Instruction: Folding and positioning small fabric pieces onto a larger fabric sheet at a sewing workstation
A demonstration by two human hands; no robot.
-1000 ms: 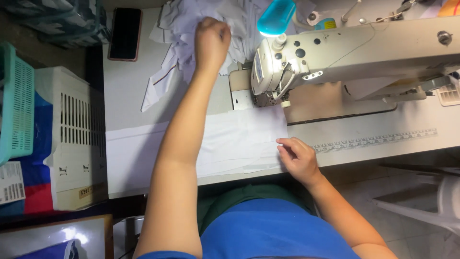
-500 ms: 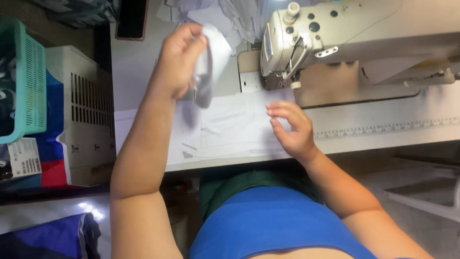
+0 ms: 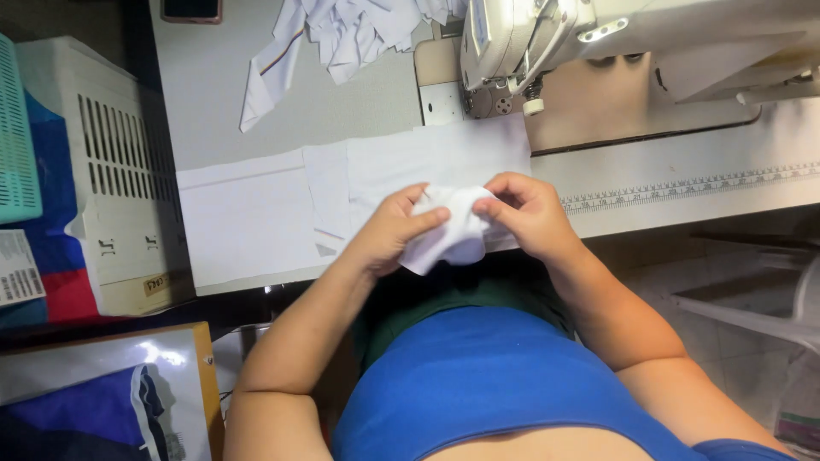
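A small white cloth piece (image 3: pixel 453 232) is held over the near edge of the bench (image 3: pixel 213 85), just in front of the body. It is pinched from both sides: the left hand (image 3: pixel 395 229) has its grip pressed together on the piece's left part, thumb on top, and the right hand (image 3: pixel 528 213) has its fingertips closed on the upper right edge. The piece hangs loosely folded between the two hands and is not yet laid flat.

As far as can be judged, the work is at an early stage for this piece. It has been taken in hand but not placed under the needle of the sewing machine (image 3: pixel 512 51), which stands well apart at the far side. A long white strip (image 3: pixel 282 205) lies flat on the bench, its right end reaching to the machine's foot. A heap of white cut pieces (image 3: pixel 342 34) lies at the far left of the machine, seemingly waiting to be handled.

For moving, a bare stretch of bench is left between the heap and the strip. The hands are right at the bench's near edge, so the piece partly overhangs it. To the left the bench ends close beside a white slotted crate (image 3: pixel 102 154); to the right the machine bed and a printed ruler strip (image 3: pixel 683 183) bound the room.
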